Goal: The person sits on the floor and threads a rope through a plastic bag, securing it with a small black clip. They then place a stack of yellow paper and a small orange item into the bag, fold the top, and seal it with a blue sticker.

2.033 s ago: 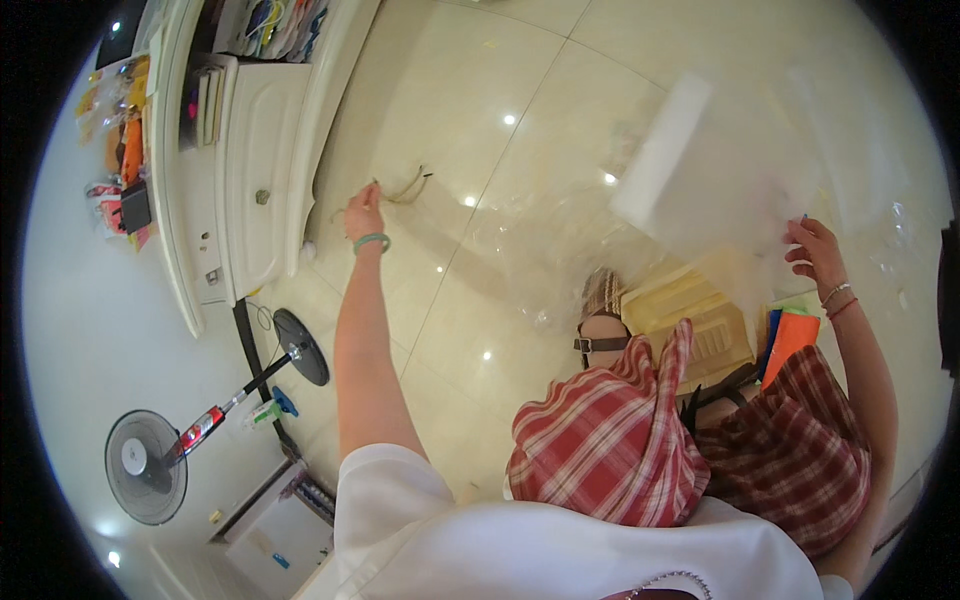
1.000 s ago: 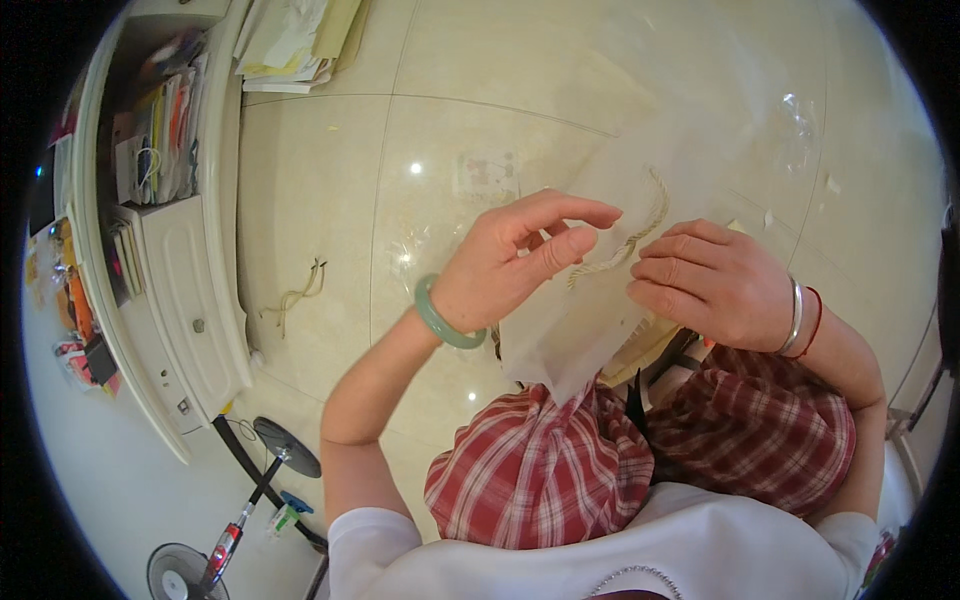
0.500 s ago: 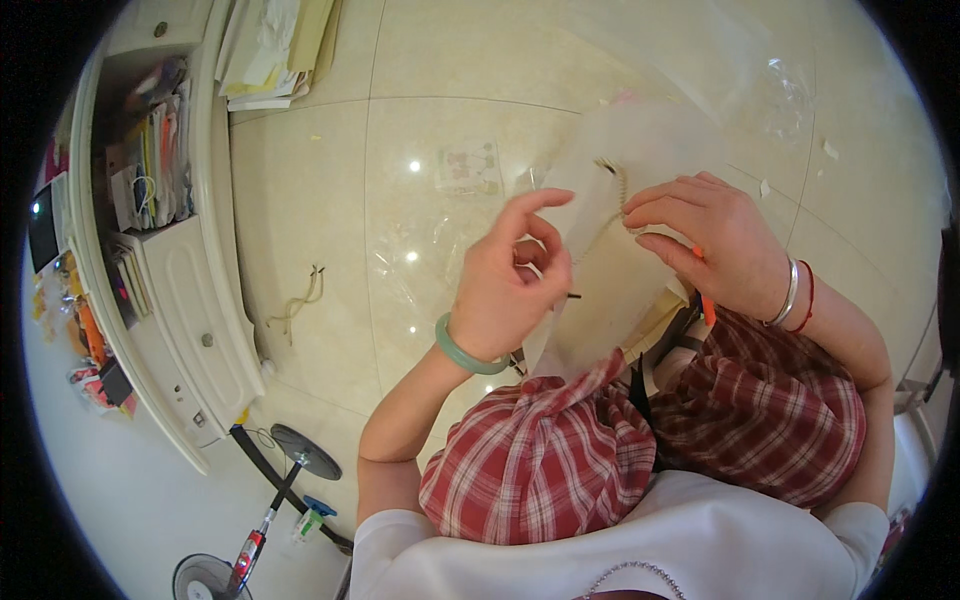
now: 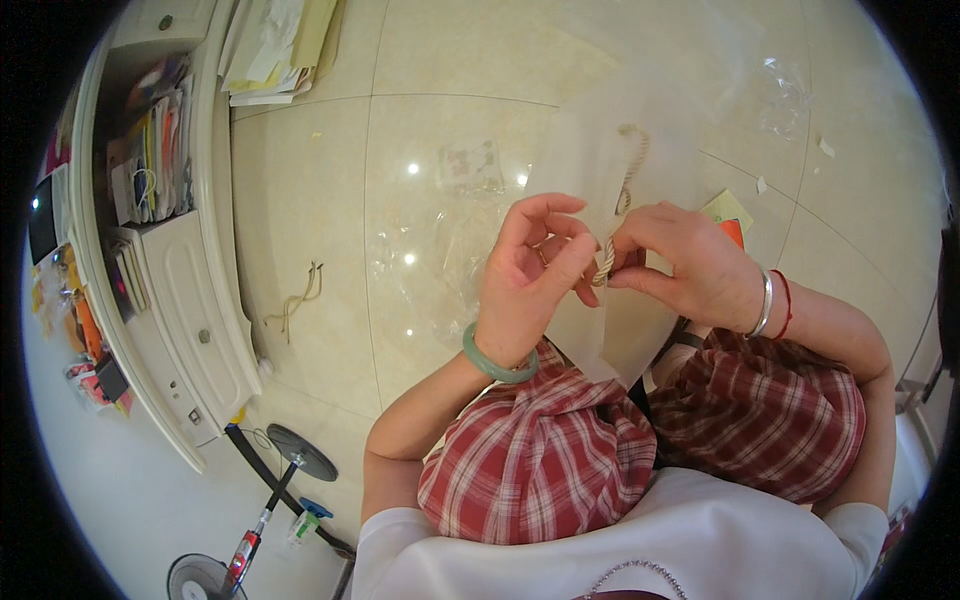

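Observation:
A large translucent sheet or bag reaches from my lap out over the floor. A beige twisted cord lies along it and bends down between my hands. My right hand pinches the lower part of this cord between thumb and fingers. Curled in from the other side, my left hand has its thumb and fingertips at the same piece of cord; its exact grip is partly hidden. A green bangle circles my left wrist. Something orange shows behind my right hand, next to a pale yellow paper.
Another cord lies on the tiled floor to the left. Crumpled clear wrappers and paper scraps are scattered about. A white cabinet with papers stands along the left, with stacked papers beside it. A stand with a round black plate is at lower left.
My hands have come closer together, the right one moving left and down onto the cord. The cord now rises between my fingers. The yellow paper has come into sight.

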{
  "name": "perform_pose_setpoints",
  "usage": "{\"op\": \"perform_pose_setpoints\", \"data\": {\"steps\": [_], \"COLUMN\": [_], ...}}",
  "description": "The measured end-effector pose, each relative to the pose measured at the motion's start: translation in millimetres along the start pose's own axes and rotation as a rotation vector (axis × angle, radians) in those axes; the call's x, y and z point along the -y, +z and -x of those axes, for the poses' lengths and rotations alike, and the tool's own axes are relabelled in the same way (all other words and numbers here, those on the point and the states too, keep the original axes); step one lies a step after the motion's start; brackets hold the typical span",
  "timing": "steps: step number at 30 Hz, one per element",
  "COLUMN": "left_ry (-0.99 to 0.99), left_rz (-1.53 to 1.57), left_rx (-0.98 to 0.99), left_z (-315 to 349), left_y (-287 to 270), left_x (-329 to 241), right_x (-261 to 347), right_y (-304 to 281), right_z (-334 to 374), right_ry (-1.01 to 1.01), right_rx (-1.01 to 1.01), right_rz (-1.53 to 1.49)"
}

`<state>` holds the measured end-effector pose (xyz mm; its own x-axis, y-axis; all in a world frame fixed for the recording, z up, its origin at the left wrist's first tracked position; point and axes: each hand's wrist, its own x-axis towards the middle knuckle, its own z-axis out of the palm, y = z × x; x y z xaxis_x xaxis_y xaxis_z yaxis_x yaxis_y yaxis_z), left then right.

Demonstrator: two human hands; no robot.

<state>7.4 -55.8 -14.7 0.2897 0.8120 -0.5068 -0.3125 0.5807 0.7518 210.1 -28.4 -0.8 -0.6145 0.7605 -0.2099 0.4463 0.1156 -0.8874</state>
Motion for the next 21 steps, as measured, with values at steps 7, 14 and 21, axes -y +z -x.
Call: {"op": "perform_pose_setpoints", "data": {"steps": [7, 14, 21], "left_ry": [0.044, 0.081, 0.068], "left_rz": [-0.100, -0.141, -0.029], "left_rx": [0.190, 0.128, 0.066], "left_z": [10.4, 0.7, 4.8], "left_y": [-13.9, -9.0, 0.3], "left_x": [14.3, 18.3, 22.9], "right_x": [1.3, 1.3, -2.8], "right_y": [-3.9, -3.8, -4.1], "right_z": [2.1, 2.1, 4.6], "right_ry": [0.007, 0.008, -0.054], "right_rx": [-0.020, -0.091, -0.107], "right_rz": [-0.045, -0.163, -0.026]}}
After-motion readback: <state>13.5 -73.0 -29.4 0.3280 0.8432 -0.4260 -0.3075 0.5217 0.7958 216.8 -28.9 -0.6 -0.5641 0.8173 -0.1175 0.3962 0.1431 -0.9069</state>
